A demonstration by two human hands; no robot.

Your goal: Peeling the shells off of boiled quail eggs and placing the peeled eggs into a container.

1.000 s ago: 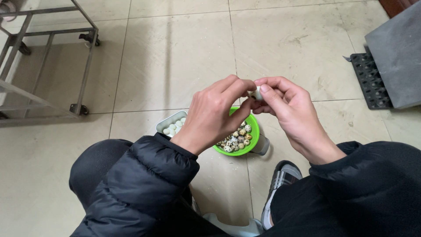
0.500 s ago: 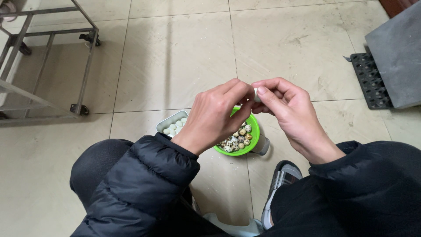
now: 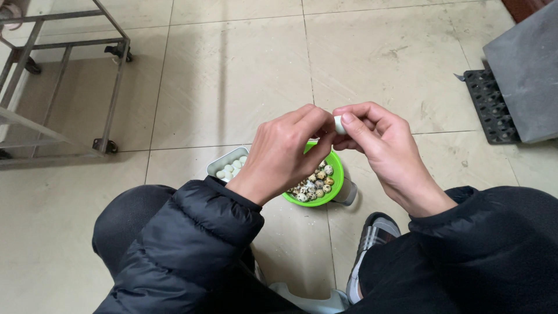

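Both of my hands meet above a green bowl (image 3: 336, 174) on the tiled floor. A small whitish egg (image 3: 339, 124) is pinched between the fingertips of my left hand (image 3: 288, 152) and my right hand (image 3: 378, 142). The bowl holds several small speckled eggs (image 3: 314, 185). To its left, partly behind my left wrist, sits a pale rectangular container (image 3: 224, 165) with several white peeled eggs (image 3: 229, 170). Black padded sleeves cover both forearms.
A metal-framed cart on castors (image 3: 110, 75) stands at the upper left. A dark grey slab (image 3: 526, 75) rests on a black perforated tray (image 3: 485, 107) at the right edge. My shoe (image 3: 372, 238) is on the floor below the bowl, next to a grey cup-like object (image 3: 349, 192).
My hands have stayed over the bowl, with only slight finger movement around the egg; the egg now shows a little more between the fingertips.
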